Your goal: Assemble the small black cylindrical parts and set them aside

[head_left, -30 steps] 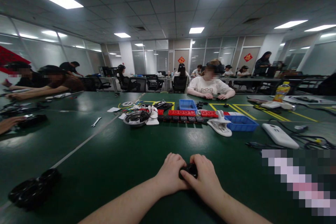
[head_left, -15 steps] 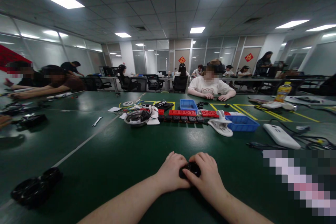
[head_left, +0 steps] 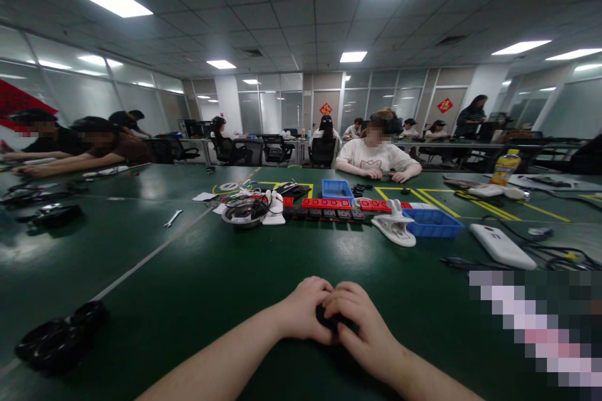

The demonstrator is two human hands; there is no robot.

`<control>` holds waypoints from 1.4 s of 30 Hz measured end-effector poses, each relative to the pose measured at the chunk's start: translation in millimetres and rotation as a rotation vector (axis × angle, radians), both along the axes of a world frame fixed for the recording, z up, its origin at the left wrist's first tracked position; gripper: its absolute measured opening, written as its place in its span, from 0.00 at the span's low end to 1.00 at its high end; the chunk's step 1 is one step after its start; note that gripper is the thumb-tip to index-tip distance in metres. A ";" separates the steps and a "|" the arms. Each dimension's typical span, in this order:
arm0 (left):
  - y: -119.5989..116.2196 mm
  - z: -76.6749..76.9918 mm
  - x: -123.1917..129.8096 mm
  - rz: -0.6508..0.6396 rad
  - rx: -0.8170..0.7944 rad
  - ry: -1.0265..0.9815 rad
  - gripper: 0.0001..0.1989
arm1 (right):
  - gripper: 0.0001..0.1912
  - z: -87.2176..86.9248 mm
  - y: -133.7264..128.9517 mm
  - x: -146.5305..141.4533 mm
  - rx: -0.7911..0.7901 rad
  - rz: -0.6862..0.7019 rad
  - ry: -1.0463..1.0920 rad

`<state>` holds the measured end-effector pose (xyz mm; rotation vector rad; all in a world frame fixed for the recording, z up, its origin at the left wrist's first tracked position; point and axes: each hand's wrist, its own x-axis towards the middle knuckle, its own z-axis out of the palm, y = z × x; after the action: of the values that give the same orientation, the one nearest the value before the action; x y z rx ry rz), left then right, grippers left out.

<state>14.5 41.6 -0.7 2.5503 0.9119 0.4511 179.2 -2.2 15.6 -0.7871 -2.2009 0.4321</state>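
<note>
My left hand (head_left: pixel 308 310) is closed round the left side of a small black round part (head_left: pixel 336 318) just above the green table (head_left: pixel 235 263). From the other side my right hand (head_left: pixel 360 322) grips the same part, its fingers bent over the top and its thumb in front. Most of the part is hidden by my fingers. Several black ring-shaped parts (head_left: pixel 59 338) lie together at the lower left of the table.
Across the middle lie a metal bowl (head_left: pixel 242 216) with cables, red-and-black power strips (head_left: pixel 327 203), a white clamp (head_left: pixel 395 225) and a blue bin (head_left: pixel 433 223). A wrench (head_left: pixel 174 218) lies left, a white device (head_left: pixel 502 245) right. A person (head_left: pixel 379 150) sits opposite.
My right hand's fingers have moved left and over the black part, covering more of it. My left hand has stayed nearly in place.
</note>
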 end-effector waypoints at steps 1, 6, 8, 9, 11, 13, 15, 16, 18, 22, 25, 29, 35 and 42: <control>0.0 -0.5 0.0 -0.008 0.009 0.010 0.13 | 0.11 0.9 -1.5 0.0 0.010 0.021 -0.003; -4.7 1.0 2.5 -0.011 0.006 0.014 0.24 | 0.08 2.3 -5.0 2.0 0.078 0.051 -0.030; -7.4 3.5 3.4 -0.010 -0.017 -0.040 0.35 | 0.09 0.2 -4.0 2.9 0.102 -0.001 -0.011; -8.7 4.5 3.9 -0.003 -0.026 -0.067 0.38 | 0.10 -1.4 -3.1 3.0 0.107 -0.045 0.003; -11.2 5.5 5.2 0.035 -0.030 -0.099 0.42 | 0.12 -5.6 -0.6 2.5 0.096 -0.145 0.025; -13.5 4.3 7.1 0.097 -0.017 -0.107 0.41 | 0.15 -9.8 2.1 1.3 0.067 -0.233 0.021; -15.7 1.2 9.7 0.156 0.004 -0.090 0.39 | 0.16 -13.1 4.3 -0.1 0.033 -0.299 -0.016; -16.7 -0.8 11.2 0.177 0.015 -0.079 0.38 | 0.15 -14.3 5.1 -0.8 0.015 -0.330 -0.041; -18.2 -4.9 14.2 0.206 0.038 -0.058 0.38 | 0.13 -15.6 6.1 -1.9 -0.018 -0.378 -0.090; -18.5 -9.3 17.4 0.270 0.068 -0.032 0.33 | 0.10 -15.1 6.9 -3.0 -0.039 -0.412 -0.156; -16.9 -8.5 16.5 0.275 0.075 -0.029 0.29 | 0.09 -13.1 7.7 -2.9 -0.050 -0.431 -0.178; -13.4 -4.5 14.0 0.224 0.068 -0.014 0.26 | 0.08 -8.4 8.0 -1.4 -0.028 -0.385 -0.165; -8.9 7.0 9.3 -0.008 0.022 0.018 0.22 | 0.04 -1.4 2.7 1.1 -0.008 -0.233 -0.144; -6.2 5.3 5.6 -0.035 -0.033 0.067 0.22 | 0.13 1.7 -5.7 -1.2 0.098 -0.040 -0.076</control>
<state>20.1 35.4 4.6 2.5612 0.8898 0.3394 178.0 -7.9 17.3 -0.8048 -2.2538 0.2770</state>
